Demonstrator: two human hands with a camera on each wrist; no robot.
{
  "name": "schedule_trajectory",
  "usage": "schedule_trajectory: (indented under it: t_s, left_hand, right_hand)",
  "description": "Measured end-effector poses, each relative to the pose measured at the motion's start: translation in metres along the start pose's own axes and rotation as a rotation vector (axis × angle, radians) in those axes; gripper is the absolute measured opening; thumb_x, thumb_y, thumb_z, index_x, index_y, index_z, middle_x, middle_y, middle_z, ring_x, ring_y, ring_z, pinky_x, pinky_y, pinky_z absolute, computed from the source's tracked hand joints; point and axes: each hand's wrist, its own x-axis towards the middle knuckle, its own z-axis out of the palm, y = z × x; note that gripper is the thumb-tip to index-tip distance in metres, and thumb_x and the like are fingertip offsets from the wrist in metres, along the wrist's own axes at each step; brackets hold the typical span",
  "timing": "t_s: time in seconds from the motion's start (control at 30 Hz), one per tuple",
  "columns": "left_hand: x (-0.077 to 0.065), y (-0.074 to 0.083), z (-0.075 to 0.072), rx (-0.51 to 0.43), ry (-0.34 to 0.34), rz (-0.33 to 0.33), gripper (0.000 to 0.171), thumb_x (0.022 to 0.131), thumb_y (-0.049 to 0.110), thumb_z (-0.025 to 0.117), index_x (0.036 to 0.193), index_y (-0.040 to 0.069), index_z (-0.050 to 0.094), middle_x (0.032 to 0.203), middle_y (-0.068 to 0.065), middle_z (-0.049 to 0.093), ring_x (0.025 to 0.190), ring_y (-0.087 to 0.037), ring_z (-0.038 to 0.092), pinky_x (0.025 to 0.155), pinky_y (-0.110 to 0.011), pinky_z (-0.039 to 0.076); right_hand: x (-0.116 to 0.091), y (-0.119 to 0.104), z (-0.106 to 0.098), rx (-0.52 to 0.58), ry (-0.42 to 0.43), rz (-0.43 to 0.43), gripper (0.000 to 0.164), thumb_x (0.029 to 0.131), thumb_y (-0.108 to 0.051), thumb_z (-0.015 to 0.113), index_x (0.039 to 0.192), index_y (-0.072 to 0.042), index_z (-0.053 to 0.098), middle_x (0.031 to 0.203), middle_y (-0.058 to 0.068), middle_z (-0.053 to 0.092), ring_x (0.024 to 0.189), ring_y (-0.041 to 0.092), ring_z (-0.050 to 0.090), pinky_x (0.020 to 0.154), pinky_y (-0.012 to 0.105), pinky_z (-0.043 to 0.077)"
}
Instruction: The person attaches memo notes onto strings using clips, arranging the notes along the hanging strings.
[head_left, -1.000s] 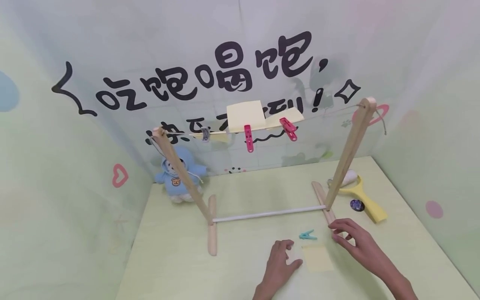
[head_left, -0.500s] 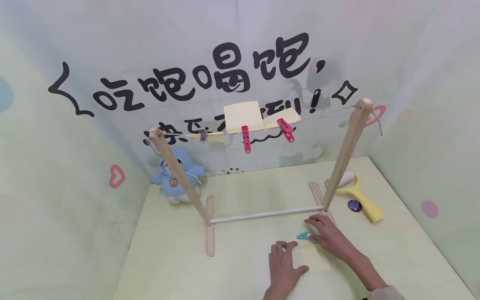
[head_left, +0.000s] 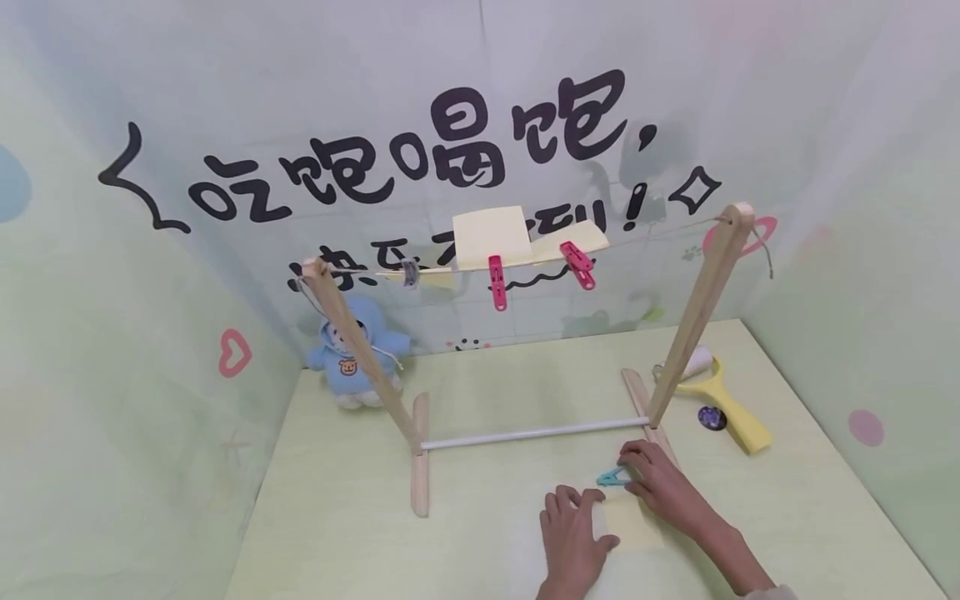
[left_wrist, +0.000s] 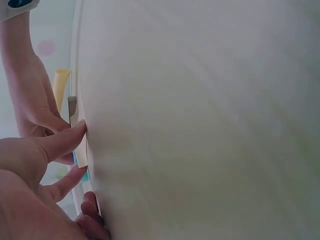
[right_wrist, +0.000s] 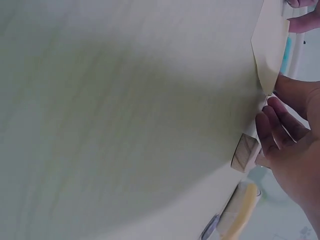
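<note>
A pale yellow sticky note (head_left: 637,529) lies on the table, slightly curved in the right wrist view. My left hand (head_left: 572,537) is at its left edge, thumb and index finger spread apart with fingertips right at the paper (left_wrist: 81,156). Just beyond the note's top edge sits a small turquoise clothespin (head_left: 611,479). My right hand (head_left: 663,487) reaches over its right end, the thumb apart from the bent fingers. From the right wrist, the right thumb shows beside a corner of the note (right_wrist: 270,55), with the clothespin (right_wrist: 286,54) behind the paper.
Behind the hands stands a wooden frame (head_left: 697,325) with a string carrying yellow notes (head_left: 491,236), pink clothespins (head_left: 497,283) and a grey clip (head_left: 410,273). A blue-clad plush toy (head_left: 352,358) sits back left. At right lie a yellow-handled roller (head_left: 738,417) and a dark oval disc (head_left: 712,417).
My right hand has moved left from beside the frame's foot to the clothespin. The left hand has moved right, up to the note's edge. Clothespin and note have stayed about where they were.
</note>
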Motion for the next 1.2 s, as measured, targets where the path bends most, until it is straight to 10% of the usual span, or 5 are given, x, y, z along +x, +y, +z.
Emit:
schedule_trajectory:
  t_s: [0.23, 0.77, 1.2]
  left_hand:
    - [0.001, 0.003, -0.004, -0.012, -0.047, -0.023, 0.054, 0.076, 0.044, 0.099, 0.117, 0.034, 0.066, 0.11, 0.009, 0.041, 0.097, -0.01, 0.032, 0.076, -0.026, 0.03]
    - [-0.001, 0.015, -0.011, -0.139, -0.135, -0.06, 0.051, 0.082, 0.022, 0.096, 0.114, 0.026, 0.056, 0.105, 0.016, 0.051, 0.096, -0.008, 0.039, 0.08, -0.033, 0.029]
    - [-0.003, 0.017, -0.006, -0.274, -0.023, -0.038, 0.032, 0.09, 0.007, 0.086, 0.105, 0.026, 0.066, 0.086, 0.021, 0.054, 0.087, 0.0, 0.041, 0.081, -0.034, 0.023]
  right_hand:
    - [-0.005, -0.002, -0.002, 0.082, -0.02, 0.107, 0.037, 0.082, 0.001, 0.09, 0.115, -0.006, 0.075, 0.123, 0.007, 0.069, 0.114, 0.032, 0.065, 0.096, 0.054, 0.058]
    - [-0.011, -0.008, -0.01, 0.396, 0.122, 0.21, 0.041, 0.089, 0.011, 0.08, 0.128, 0.002, 0.073, 0.103, 0.006, 0.075, 0.094, 0.001, 0.067, 0.078, 0.016, 0.055]
    - [-0.002, -0.007, -0.029, 0.41, 0.228, 0.211, 0.042, 0.079, 0.02, 0.083, 0.115, 0.0, 0.074, 0.114, 0.009, 0.07, 0.102, -0.002, 0.065, 0.078, 0.014, 0.054]
